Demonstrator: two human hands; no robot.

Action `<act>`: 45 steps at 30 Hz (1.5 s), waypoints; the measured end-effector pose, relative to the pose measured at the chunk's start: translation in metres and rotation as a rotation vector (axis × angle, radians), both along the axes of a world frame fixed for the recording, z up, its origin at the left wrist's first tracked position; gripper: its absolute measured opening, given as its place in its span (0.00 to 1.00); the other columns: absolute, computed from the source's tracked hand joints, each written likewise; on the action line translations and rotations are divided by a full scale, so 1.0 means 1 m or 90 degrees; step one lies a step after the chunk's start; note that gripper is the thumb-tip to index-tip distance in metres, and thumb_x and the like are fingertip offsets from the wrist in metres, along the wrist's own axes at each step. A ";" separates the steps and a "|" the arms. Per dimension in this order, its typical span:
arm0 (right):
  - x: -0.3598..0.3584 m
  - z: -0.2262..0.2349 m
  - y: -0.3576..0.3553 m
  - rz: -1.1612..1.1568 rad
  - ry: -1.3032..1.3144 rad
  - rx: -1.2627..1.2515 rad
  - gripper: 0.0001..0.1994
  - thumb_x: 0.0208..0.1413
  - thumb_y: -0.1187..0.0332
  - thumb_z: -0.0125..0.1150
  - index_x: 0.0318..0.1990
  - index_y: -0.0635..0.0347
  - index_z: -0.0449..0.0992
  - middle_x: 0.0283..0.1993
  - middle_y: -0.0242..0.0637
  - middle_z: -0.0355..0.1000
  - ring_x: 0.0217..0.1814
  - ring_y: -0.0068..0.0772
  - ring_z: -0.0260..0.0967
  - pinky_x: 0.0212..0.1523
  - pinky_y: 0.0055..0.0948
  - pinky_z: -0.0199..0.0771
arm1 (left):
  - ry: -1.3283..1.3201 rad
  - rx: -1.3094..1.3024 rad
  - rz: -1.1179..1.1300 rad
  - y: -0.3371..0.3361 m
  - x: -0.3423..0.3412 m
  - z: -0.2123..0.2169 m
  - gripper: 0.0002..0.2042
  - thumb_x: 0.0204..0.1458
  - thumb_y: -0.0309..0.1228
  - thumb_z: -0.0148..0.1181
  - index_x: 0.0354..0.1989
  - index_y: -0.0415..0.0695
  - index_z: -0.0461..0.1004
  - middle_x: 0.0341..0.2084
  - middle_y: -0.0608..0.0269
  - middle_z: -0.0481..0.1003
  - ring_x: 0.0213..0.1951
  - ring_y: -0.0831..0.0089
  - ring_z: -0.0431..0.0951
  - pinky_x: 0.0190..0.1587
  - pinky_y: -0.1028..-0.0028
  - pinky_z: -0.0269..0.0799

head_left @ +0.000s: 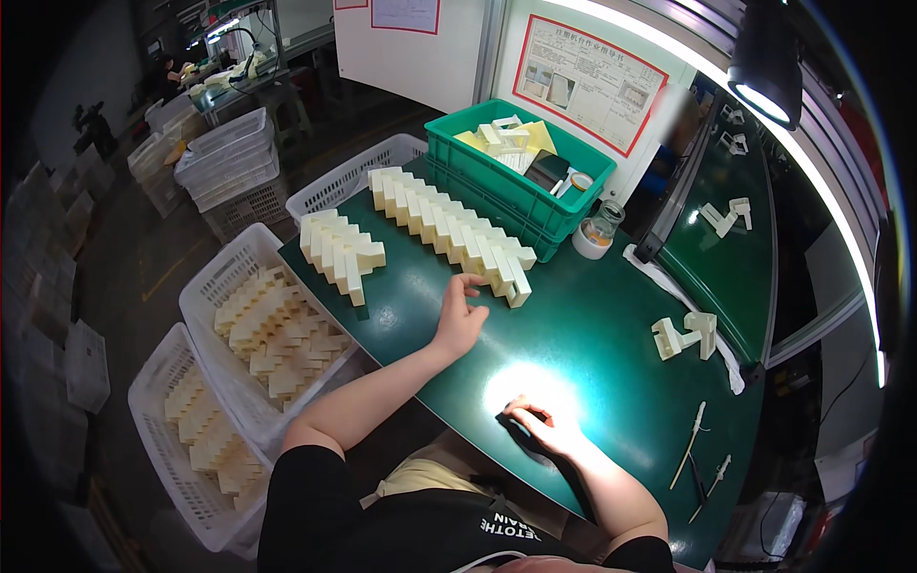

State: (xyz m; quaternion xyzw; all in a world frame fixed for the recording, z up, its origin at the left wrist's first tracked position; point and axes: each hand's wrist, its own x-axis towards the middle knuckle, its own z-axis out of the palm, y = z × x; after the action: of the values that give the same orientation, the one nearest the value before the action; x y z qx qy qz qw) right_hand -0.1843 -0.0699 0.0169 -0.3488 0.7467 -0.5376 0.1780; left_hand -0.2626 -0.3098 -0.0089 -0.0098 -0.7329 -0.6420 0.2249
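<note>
My left hand is by the near end of a long row of cream plastic parts on the green table. Its thumb and curled index finger stand apart with nothing between them, the index finger close to the last parts. In the bright lamp spot, my right hand rests low over the table near its front edge, fingers curled in. A dark patch lies under its fingertips; whether it is shadow or a small held thing cannot be made out. A shorter stack of like parts stands to the left.
White crates full of parts stand left of the table. Behind the long row are a green bin and a glass jar. A conveyor belt carries parts. Right are a loose molded part and thin sprues.
</note>
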 end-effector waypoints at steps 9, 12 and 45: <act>0.002 0.004 -0.002 -0.005 0.017 -0.012 0.04 0.58 0.72 0.59 0.36 0.61 0.79 0.36 0.34 0.75 0.42 0.26 0.72 0.46 0.26 0.72 | -0.056 0.015 -0.111 0.010 0.003 -0.005 0.25 0.45 0.17 0.49 0.55 0.42 0.58 0.56 0.57 0.63 0.54 0.66 0.67 0.45 0.74 0.71; 0.001 0.001 0.000 -0.005 0.008 -0.009 0.04 0.58 0.72 0.59 0.36 0.60 0.79 0.36 0.33 0.75 0.42 0.25 0.72 0.46 0.26 0.72 | -0.055 0.020 -0.124 0.008 0.004 -0.004 0.26 0.44 0.16 0.49 0.56 0.42 0.58 0.57 0.57 0.62 0.53 0.66 0.67 0.45 0.73 0.71; -0.022 0.009 -0.020 -0.296 -0.100 -0.061 0.17 0.57 0.73 0.57 0.55 0.59 0.71 0.47 0.35 0.73 0.44 0.24 0.69 0.49 0.25 0.70 | 0.053 -0.118 0.361 -0.082 -0.080 -0.011 0.25 0.44 0.23 0.57 0.53 0.40 0.59 0.51 0.47 0.66 0.51 0.51 0.68 0.57 0.60 0.62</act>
State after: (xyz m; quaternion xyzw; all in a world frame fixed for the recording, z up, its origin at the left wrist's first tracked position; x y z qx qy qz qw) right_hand -0.2065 -0.0895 0.0261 -0.1328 0.7645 -0.6244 0.0902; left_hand -0.3429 -0.3915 -0.0202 0.1486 -0.7521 -0.4828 0.4233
